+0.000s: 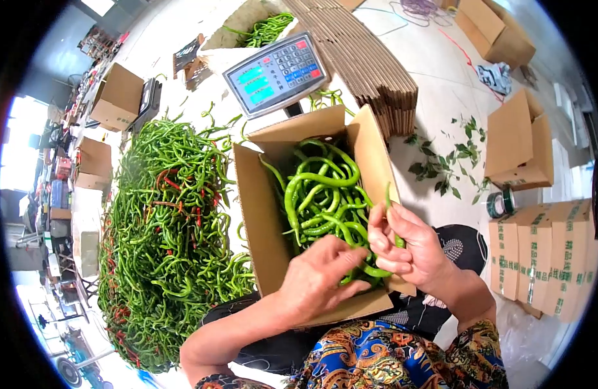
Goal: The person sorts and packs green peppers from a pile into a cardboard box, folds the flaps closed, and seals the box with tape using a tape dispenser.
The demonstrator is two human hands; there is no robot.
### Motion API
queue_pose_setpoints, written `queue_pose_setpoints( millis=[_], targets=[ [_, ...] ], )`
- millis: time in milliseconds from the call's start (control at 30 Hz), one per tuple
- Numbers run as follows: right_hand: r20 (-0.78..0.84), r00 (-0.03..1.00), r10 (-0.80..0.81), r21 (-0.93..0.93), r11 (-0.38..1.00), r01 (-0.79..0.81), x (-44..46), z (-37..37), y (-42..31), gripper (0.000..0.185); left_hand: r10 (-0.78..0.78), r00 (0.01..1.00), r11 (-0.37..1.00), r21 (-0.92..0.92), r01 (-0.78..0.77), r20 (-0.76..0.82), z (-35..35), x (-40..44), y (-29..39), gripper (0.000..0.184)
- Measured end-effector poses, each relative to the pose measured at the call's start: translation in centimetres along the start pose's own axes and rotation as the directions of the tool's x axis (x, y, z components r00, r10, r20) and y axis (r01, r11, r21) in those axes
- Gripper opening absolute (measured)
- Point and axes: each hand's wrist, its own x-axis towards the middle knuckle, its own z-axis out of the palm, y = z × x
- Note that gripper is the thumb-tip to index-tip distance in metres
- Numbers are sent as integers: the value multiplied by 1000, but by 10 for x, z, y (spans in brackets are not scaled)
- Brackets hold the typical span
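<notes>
My right hand (408, 245) is closed around a slim green chili pepper (388, 194), whose tip points up above the fingers. My left hand (321, 275) hangs over the near side of an open cardboard box (260, 227). Its thumb and fingers are apart, with the fingertips close to the peppers. Inside the box lies a heap of long, curled green chili peppers (321, 181). Part of that heap is hidden behind my hands.
A large pile of green and some red chili peppers (175, 246) covers the floor at left. Behind the box stands a digital scale display (276, 74), beside stacked flat cardboard (357, 55). Printed cartons (539, 259) and loose leaves (451, 155) are at right.
</notes>
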Motion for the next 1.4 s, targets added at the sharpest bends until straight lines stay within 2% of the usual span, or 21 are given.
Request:
queue_pose_setpoints(
  millis=[67,133,200,267,333,467,500,600,633,733,800,900,1067,1133,1267,1333,1400],
  targets=[
    [-24,999,-34,20,999,35,0,4,3,24,83,996,996,-45,-82,16,9,0,-3,34],
    [56,998,-36,72,997,32,1,-4,4,28,103,994,994,-33,-102,39,15,-2,-4,19],
    [23,992,-122,-43,991,123,3,-3,5,35,88,992,995,-61,-83,86,12,-3,-2,18],
    [36,982,-186,-147,971,189,5,-12,2,49,116,992,984,-138,-108,51,4,-2,0,25],
    [-15,970,-241,-244,942,231,7,-13,-2,52,119,993,980,-161,-118,-2,0,-4,1,28],
    [-26,977,-213,-218,955,202,7,-19,-2,64,32,999,919,-392,-27,9,-13,-3,3,21],
    [-104,975,-198,-293,943,160,6,-18,-2,66,-18,999,915,-403,28,27,-18,-4,6,20],
    [-115,982,-152,-329,938,106,8,-23,1,64,-62,998,884,-464,52,-7,-24,-6,2,22],
    [-122,981,-153,-330,938,105,9,-22,1,62,-34,999,911,-412,27,-11,-30,-5,-1,23],
    [-217,967,-132,-359,932,47,7,-25,3,59,-193,977,780,-590,208,89,-41,-6,1,25],
    [-217,965,-145,-360,931,59,9,-20,3,55,-225,971,755,-616,225,78,-45,-7,-3,29],
    [-183,972,-145,-385,921,65,10,-20,4,54,-310,944,644,-707,293,109,-54,-7,-3,33],
    [-92,983,-161,-453,886,102,12,-18,1,46,-427,904,589,-747,308,36,-74,-7,-9,37],
    [-88,981,-171,-475,873,110,11,-17,0,43,-471,881,548,-794,263,-33,-74,-7,-20,37],
    [-97,978,-187,-489,864,117,13,-14,2,33,-535,845,385,-889,246,2,-78,-1,-35,38],
    [-146,964,-221,-552,827,105,15,-11,4,30,-519,854,312,-923,223,31,-76,1,-38,39],
    [-100,968,-228,-589,798,127,16,-16,5,29,-493,868,291,-928,232,62,-77,3,-39,39]
  ],
)
